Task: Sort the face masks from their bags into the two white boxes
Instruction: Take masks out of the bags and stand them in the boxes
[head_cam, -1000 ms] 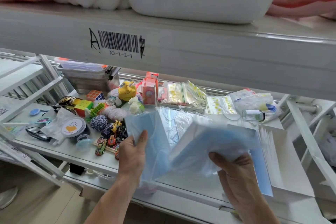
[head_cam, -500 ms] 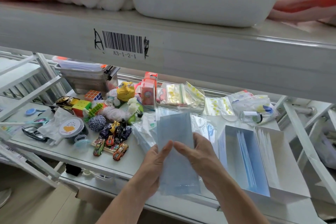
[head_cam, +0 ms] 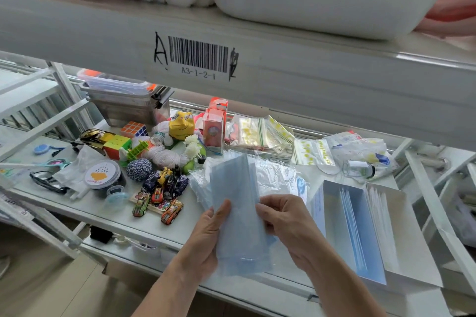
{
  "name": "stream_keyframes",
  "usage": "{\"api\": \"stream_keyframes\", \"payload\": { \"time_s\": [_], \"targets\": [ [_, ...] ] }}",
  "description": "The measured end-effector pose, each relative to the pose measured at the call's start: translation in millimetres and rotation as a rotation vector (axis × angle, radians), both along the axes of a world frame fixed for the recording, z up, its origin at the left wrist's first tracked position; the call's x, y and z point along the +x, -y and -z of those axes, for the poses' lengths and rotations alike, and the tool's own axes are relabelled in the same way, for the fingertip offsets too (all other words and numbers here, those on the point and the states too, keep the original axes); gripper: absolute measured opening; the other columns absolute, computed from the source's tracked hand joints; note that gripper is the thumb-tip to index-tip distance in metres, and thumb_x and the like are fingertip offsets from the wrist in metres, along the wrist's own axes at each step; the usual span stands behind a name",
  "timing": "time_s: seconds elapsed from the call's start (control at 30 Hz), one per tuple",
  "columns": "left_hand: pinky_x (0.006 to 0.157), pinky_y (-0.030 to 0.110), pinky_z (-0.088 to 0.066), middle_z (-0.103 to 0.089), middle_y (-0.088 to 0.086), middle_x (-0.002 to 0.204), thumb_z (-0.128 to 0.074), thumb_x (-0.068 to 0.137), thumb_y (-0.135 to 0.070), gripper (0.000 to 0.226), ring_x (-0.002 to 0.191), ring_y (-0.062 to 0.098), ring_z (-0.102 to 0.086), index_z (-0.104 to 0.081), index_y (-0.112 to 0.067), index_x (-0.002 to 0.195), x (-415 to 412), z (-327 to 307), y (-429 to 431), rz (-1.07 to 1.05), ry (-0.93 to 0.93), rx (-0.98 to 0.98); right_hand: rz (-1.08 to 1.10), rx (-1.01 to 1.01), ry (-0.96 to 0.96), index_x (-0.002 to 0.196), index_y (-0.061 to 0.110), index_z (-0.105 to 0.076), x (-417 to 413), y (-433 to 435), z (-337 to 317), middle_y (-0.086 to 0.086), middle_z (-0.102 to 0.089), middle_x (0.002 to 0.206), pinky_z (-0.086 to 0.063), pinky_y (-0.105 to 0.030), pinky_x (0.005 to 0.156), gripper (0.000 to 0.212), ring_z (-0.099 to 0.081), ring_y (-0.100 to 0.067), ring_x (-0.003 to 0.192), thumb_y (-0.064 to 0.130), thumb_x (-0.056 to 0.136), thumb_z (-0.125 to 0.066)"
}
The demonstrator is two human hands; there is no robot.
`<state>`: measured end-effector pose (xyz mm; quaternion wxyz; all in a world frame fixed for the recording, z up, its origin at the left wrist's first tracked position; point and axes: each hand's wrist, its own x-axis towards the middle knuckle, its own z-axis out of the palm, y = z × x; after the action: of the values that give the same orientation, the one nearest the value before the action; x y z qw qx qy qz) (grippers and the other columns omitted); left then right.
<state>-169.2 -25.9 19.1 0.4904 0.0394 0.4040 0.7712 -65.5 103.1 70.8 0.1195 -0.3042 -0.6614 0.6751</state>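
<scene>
Masks (head_cam: 235, 203) in thin bag, held upright over shelf (head_cam: 116, 216) edge, left of boxes (head_cam: 334, 203). Left hand (head_cam: 206, 234) grips lower side, thumb in front. Right hand (head_cam: 286, 221) pinches bag at right edge. Probably light, soft, floppy, and film slippery. Better pinch whole stack, not film.

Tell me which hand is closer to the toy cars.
Left. The left hand grips the mask pack just right of the toy cars; the right hand pinches the pack's other edge, farther right, beside the white boxes.
</scene>
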Motion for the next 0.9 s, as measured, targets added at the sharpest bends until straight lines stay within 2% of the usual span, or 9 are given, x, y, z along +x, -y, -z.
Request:
{"api": "stream_keyframes", "payload": {
  "time_s": [0.17, 0.27, 0.33, 0.5, 0.6, 0.67, 0.73, 0.8, 0.9],
  "targets": [
    [0.100, 0.063, -0.047, -0.062, 0.032, 0.129, -0.053, 0.100, -0.033, 0.046, 0.115, 0.045, -0.062, -0.061, 0.001, 0.131, -2, 4, 2, -0.019, 0.006, -0.003, 0.184, 0.011, 0.011, 0.063, 0.005, -0.061, -8, -1, -1, -0.008, -0.057, 0.056, -0.043, -0.026, 0.049, 0.028, -0.052, -0.017, 0.050, 0.010, 0.069, -0.088],
    [0.081, 0.054, -0.060, -0.068, 0.028, 0.120, -0.055, 0.097, -0.025, 0.042, 0.099, 0.040, -0.071, -0.060, 0.000, 0.130, -7, 9, 6, -0.062, 0.044, 0.011, 0.269, -0.003, -0.009, 0.067, 0.004, -0.057, -11, -8, 2, -0.011, -0.048, 0.061, -0.036, -0.028, 0.050, 0.037, -0.044, -0.019, 0.056, 0.026, 0.074, -0.087],
    [0.074, 0.051, -0.062, -0.072, 0.024, 0.110, -0.054, 0.098, -0.021, 0.033, 0.090, 0.037, -0.072, -0.066, -0.003, 0.122, -14, 10, 12, -0.088, 0.029, 0.027, 0.391, -0.003, -0.041, 0.074, -0.005, -0.062, -10, -24, -2, -0.012, -0.057, 0.063, -0.042, -0.027, 0.048, 0.038, -0.049, -0.020, 0.056, 0.027, 0.083, -0.079],
    [0.073, 0.049, -0.061, -0.073, 0.021, 0.108, -0.056, 0.098, -0.018, 0.025, 0.092, 0.036, -0.072, -0.070, -0.008, 0.114, -34, 3, 25, -0.148, -0.171, -0.036, 0.470, 0.256, 0.180, 0.086, -0.004, -0.067, -24, -87, 11, -0.011, -0.062, 0.075, -0.046, -0.033, 0.058, 0.035, -0.056, -0.022, 0.068, 0.030, 0.087, -0.075],
    [0.080, 0.055, -0.059, -0.070, 0.026, 0.117, -0.067, 0.091, -0.020, 0.030, 0.102, 0.043, -0.070, -0.066, -0.007, 0.118, -35, -2, 22, -0.186, -0.282, -0.139, 0.381, 0.459, 0.373, 0.124, 0.004, -0.058, -34, -86, 18, -0.015, -0.067, 0.115, -0.048, -0.038, 0.088, 0.049, -0.062, -0.030, 0.107, 0.040, 0.092, -0.066],
    [0.080, 0.055, -0.060, -0.071, 0.024, 0.116, -0.071, 0.089, -0.019, 0.030, 0.101, 0.042, -0.071, -0.066, -0.009, 0.116, -33, -8, 17, -0.193, -0.368, -0.183, 0.311, 0.584, 0.248, 0.130, 0.007, -0.054, -26, -68, 9, -0.010, -0.064, 0.123, -0.044, -0.032, 0.086, 0.054, -0.060, -0.023, 0.110, 0.044, 0.093, -0.063],
    [0.078, 0.053, -0.061, -0.072, 0.023, 0.113, -0.071, 0.088, -0.018, 0.028, 0.097, 0.040, -0.072, -0.067, -0.011, 0.115, -27, -17, 9, -0.135, -0.469, -0.188, 0.059, 0.310, 0.066, 0.134, 0.014, -0.053, -16, -45, 1, -0.004, -0.065, 0.124, -0.048, -0.029, 0.087, 0.064, -0.065, -0.016, 0.106, 0.048, 0.083, -0.073],
    [0.076, 0.051, -0.061, -0.071, 0.022, 0.114, -0.069, 0.089, -0.012, 0.035, 0.099, 0.041, -0.071, -0.062, -0.011, 0.123, -18, -30, -3, -0.056, -0.558, -0.131, -0.160, -0.026, -0.055, 0.129, 0.009, -0.059, -6, -29, 3, -0.017, -0.071, 0.120, -0.055, -0.045, 0.093, 0.063, -0.069, -0.031, 0.106, 0.029, 0.074, -0.084],
    [0.085, 0.040, -0.060, -0.059, 0.007, 0.137, -0.072, 0.088, -0.004, 0.084, 0.118, 0.024, -0.064, -0.026, -0.031, 0.153, -8, -46, -18, -0.071, -0.858, -0.107, -0.060, 0.000, -0.171, 0.104, 0.000, -0.073, 3, -20, 4, -0.024, -0.075, 0.101, -0.053, -0.060, 0.093, 0.034, -0.071, -0.035, 0.095, 0.001, 0.071, -0.081]
  ]
}}
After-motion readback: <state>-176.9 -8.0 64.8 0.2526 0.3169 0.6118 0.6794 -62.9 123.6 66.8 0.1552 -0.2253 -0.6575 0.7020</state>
